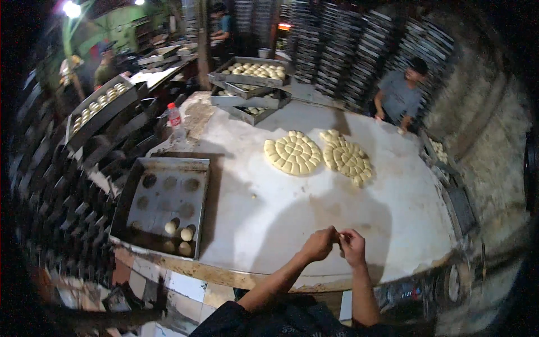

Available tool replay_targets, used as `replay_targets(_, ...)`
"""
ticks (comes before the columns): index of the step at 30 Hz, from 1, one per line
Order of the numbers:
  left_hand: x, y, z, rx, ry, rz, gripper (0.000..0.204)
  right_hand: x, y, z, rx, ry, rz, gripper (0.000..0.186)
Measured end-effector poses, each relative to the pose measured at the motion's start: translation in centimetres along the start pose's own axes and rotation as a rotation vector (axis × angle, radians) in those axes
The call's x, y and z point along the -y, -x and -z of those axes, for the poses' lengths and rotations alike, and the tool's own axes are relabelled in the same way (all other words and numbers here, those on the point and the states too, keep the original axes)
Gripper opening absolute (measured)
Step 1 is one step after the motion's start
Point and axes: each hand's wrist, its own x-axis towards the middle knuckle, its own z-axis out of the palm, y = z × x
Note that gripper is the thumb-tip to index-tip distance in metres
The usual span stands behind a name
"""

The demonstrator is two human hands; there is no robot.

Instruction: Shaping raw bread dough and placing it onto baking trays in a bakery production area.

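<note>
My left hand [319, 245] and my right hand [353, 247] meet above the near right part of the floured table [269, 219]. Both are closed, their fingertips pinched together; a small pale bit shows at the right fingers, too small to name. Farther off lie two flat rounds of cut dough pieces, a left round [293, 153] and a right round [348, 158], close together and apart from my hands. To the left stands a deep metal tray [163, 205], with a few dough balls [186, 233] in its near right corner and dark round marks on its bottom.
Stacked metal trays [241, 101] of dough balls stand at the far edge. A red-capped clear bottle [176, 121] is at the far left. A co-worker [401, 92] in grey stands at the far right. Another tray of dough balls [98, 106] rests beyond the table's left side.
</note>
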Motion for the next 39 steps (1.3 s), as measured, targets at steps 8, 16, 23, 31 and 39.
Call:
replay_targets(8,-3.8,-2.2,-7.8,0.132,-0.108,-0.027,0.023,-5.5,2.8,4.3,-0.147,-0.470,-0.249,0.050)
replay_targets(16,-5.4,-2.3,-6.7,0.162,-0.332,0.113,0.008,-2.5,0.8,6.0,-0.082,0.431,0.388,0.026)
replay_targets(23,-11.0,-4.9,-1.6,0.151,-0.264,-0.123,0.006,-6.5,-3.9,7.7,-0.399,0.499,0.430,0.018)
replay_targets(31,2.6,3.1,1.0,-0.339,-0.680,0.768,0.059,-11.7,-0.2,4.6,0.044,0.356,0.369,0.025)
replay_targets(39,10.3,14.4,5.9,-0.401,-0.836,0.460,0.029,-8.7,-1.6,9.6,0.279,0.962,0.653,0.024)
